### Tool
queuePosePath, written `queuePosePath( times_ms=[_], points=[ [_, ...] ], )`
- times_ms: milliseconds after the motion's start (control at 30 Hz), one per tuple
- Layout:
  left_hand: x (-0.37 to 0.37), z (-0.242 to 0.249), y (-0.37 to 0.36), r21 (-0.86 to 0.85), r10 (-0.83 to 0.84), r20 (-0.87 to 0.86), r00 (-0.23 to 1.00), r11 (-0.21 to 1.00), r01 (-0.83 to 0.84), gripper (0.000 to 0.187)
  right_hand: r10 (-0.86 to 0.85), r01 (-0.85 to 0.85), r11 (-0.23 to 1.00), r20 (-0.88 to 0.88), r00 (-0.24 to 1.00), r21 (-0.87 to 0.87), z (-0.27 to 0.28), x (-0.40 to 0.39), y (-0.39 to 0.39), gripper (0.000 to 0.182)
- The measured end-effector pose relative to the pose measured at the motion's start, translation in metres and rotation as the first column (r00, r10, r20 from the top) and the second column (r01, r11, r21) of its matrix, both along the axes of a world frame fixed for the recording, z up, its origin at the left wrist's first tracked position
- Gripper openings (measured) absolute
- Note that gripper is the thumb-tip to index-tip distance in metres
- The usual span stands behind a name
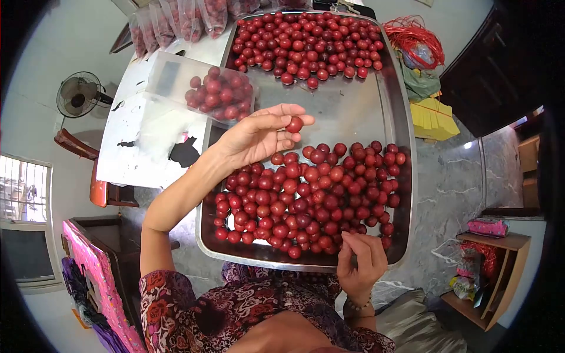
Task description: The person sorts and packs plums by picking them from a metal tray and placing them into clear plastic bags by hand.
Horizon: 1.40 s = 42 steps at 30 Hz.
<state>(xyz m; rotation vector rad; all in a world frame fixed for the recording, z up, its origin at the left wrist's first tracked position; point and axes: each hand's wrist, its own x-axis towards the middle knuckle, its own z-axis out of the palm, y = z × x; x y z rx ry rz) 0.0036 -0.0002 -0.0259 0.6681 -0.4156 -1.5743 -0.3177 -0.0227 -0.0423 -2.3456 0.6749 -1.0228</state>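
Observation:
A large metal tray [353, 106] holds two groups of round red fruits, one at its far end and a bigger one [318, 194] at its near end. Between them, over the tray's left part, my left hand [265, 132] holds one red fruit [293, 124] at its fingertips. My right hand [361, 262] is at the near edge of the tray, fingers bent together against the lower right of the near fruits; whether a fruit is between them is hidden. A clear plastic box [168, 73] with several red fruits overlaps the tray's left edge.
Filled clear bags [188, 20] stand at the back left of the white table [138, 126]. Right of the tray are red strings [415, 38] and a yellow bundle [432, 119]. A fan [79, 94] stands at the left, a wooden shelf [506, 276] at the lower right.

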Motion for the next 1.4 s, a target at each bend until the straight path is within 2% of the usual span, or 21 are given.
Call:
queuePosePath(
  times_ms=[433, 633, 967, 1167, 1233, 1400],
  points=[
    [0.0037, -0.0024, 0.0013, -0.025, 0.016, 0.007, 1.0, 1.0, -0.016, 0.038, 0.0, 0.0, 1.0, -0.005, 1.0, 0.006, 0.0003, -0.0008, 0.0003, 0.024],
    [0.0017, 0.0032, 0.0001, -0.024, -0.017, -0.059, 0.998, 1.0, 0.016, 0.038, 0.01, -0.01, 1.0, -0.002, 1.0, -0.005, -0.0009, -0.0009, -0.0006, 0.023],
    [0.0005, 0.002, 0.0005, -0.025, 0.029, -0.035, 0.999, 0.999, -0.03, 0.039, 0.013, -0.013, 1.0, -0.004, 1.0, -0.013, 0.001, -0.0007, -0.0004, 0.022],
    [0.0054, 0.0003, 0.0022, -0.008, 0.027, -0.07, 0.997, 1.0, -0.027, 0.038, 0.01, -0.01, 1.0, -0.011, 1.0, 0.005, 0.0011, -0.0009, 0.0001, 0.022],
    [0.0061, -0.0003, 0.0021, -0.045, -0.024, -0.118, 0.993, 0.999, 0.018, 0.039, 0.011, -0.011, 1.0, -0.007, 1.0, 0.012, 0.0017, -0.0006, 0.0002, 0.021],
    [0.005, -0.0033, 0.0021, -0.043, 0.006, -0.099, 0.995, 0.999, -0.01, 0.037, 0.001, 0.0, 1.0, -0.008, 1.0, 0.016, 0.0022, 0.0001, 0.0011, 0.02]
  ],
)
